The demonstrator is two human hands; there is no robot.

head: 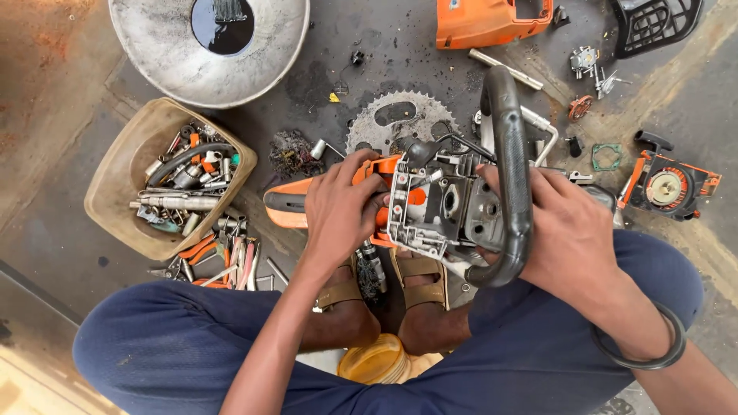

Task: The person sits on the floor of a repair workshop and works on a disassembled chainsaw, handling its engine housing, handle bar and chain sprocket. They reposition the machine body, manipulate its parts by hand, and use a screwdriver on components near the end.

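Orange cover (492, 21) cut off, perhaps halfway

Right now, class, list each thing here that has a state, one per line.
Orange chainsaw body: covers off, engine exposed, held in both hands.
Left hand: gripping the orange rear handle.
Right hand: around the black loop handle.
Tan plastic tub: full of tools.
Grey metal basin: holding dark liquid.
Orange cover: detached, lying apart.

Repair workshop floor: oil-stained ground, tool bin (115, 184) at nine o'clock, metal basin (265, 65) at eleven, loose engine parts (596, 65) at one.
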